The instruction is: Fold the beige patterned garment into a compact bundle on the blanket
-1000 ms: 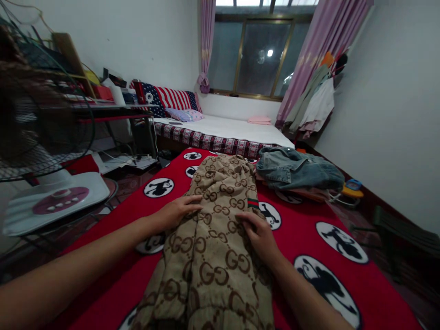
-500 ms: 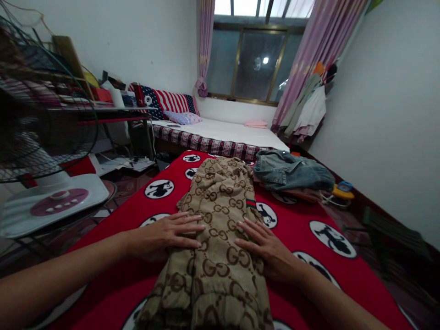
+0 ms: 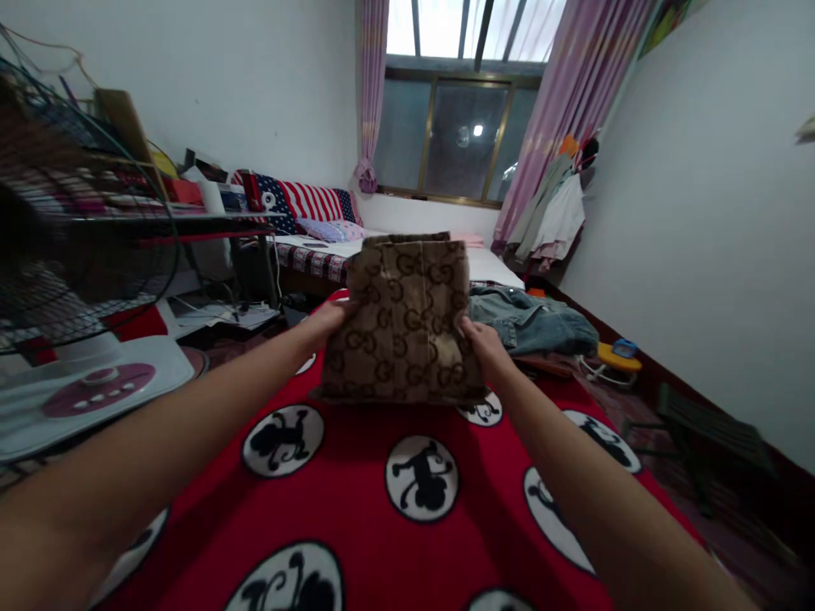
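Folded garment (image 3: pixel 403 321) | gripped by both hands | denim jacket (image 3: pixel 533 318) just right

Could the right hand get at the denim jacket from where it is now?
Probably yes: the denim jacket lies just beyond the right hand on the red blanket, nothing between them, but that hand is gripping the folded brown garment.

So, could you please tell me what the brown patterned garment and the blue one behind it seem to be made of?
Brown patterned garment: likely soft, thick knit or fleece, matte; it folds bulkily between both hands. Blue garment: probably denim, with a faded wash and stiff creases.
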Demonstrator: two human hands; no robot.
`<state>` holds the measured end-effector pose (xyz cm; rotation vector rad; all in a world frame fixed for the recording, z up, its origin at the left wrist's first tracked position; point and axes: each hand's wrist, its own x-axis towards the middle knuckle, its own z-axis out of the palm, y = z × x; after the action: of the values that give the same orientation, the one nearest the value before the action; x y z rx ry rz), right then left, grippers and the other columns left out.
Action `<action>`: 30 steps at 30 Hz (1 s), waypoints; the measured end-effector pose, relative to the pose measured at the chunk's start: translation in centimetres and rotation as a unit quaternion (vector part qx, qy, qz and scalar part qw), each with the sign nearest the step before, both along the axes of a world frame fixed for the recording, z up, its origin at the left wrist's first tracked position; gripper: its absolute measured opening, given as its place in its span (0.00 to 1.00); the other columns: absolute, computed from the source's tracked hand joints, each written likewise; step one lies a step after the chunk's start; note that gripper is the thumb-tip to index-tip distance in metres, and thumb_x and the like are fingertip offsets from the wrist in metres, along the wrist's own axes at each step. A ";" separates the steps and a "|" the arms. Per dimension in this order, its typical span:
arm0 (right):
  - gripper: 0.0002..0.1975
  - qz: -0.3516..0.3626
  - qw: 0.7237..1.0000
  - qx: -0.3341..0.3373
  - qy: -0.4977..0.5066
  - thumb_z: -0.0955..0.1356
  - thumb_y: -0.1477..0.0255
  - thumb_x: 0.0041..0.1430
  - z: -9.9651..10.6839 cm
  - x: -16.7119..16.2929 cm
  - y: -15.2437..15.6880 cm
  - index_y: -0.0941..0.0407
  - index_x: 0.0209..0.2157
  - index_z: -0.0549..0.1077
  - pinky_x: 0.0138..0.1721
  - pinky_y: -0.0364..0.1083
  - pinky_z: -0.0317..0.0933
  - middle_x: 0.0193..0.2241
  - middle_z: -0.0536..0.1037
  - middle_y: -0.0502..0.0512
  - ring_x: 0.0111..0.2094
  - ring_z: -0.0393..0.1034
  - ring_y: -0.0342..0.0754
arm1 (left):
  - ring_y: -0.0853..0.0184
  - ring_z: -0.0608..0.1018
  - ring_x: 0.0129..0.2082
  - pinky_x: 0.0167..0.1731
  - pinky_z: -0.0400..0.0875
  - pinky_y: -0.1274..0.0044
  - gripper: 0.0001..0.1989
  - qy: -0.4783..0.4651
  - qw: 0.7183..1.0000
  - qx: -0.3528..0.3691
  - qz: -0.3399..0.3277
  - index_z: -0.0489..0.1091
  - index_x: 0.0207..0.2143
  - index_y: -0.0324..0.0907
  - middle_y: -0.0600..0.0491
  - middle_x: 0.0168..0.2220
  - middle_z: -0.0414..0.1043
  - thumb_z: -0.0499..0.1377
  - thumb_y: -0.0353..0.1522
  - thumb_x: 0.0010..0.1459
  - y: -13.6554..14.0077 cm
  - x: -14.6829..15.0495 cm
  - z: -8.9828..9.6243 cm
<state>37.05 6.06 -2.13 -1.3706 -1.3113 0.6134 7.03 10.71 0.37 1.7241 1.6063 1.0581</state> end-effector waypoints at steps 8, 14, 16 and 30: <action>0.42 -0.062 0.988 -0.020 -0.138 0.71 0.57 0.46 -7.5 -0.1 0.3 0.56 0.61 0.58 0.46 0.52 0.64 0.49 0.75 0.63 0.47 0.73 0.56 | 0.48 0.72 0.55 0.48 0.68 0.65 0.39 0.138 0.989 -0.026 0.055 0.60 0.61 0.41 0.36 0.55 0.69 0.58 0.53 0.52 2.0 2.5 -6.4; 0.35 -0.002 0.994 -0.019 -0.108 0.70 0.74 0.42 -7.2 -0.9 -5.4 0.54 0.55 0.64 0.40 0.49 0.66 0.41 0.79 0.54 0.39 0.74 0.52 | 0.52 0.74 0.52 0.48 0.68 0.70 0.31 0.263 0.965 -0.009 -0.017 0.67 0.56 0.42 0.42 0.53 0.72 0.59 0.48 0.53 -1.8 0.9 -6.9; 0.31 0.062 0.993 -0.059 -0.080 0.70 0.73 0.42 -6.9 -0.3 -9.4 0.54 0.51 0.66 0.34 0.46 0.66 0.35 0.79 0.51 0.33 0.74 0.50 | 0.55 0.76 0.49 0.47 0.68 0.72 0.29 0.251 0.963 0.001 -0.096 0.70 0.51 0.41 0.45 0.50 0.74 0.62 0.45 0.49 -3.7 -1.2 -6.0; 0.16 0.005 0.994 0.065 -0.092 0.69 0.67 0.47 -5.8 -1.4 -9.8 0.55 0.40 0.75 0.43 0.50 0.64 0.37 0.74 0.56 0.41 0.69 0.52 | 0.56 0.74 0.48 0.50 0.69 0.69 0.22 0.196 0.951 0.183 -0.156 0.74 0.48 0.44 0.47 0.46 0.70 0.62 0.31 0.48 -4.8 3.7 -5.2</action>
<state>35.68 -3.76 -7.90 -1.3382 -1.4790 0.4091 10.68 5.94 -4.85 2.4718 1.3393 0.9367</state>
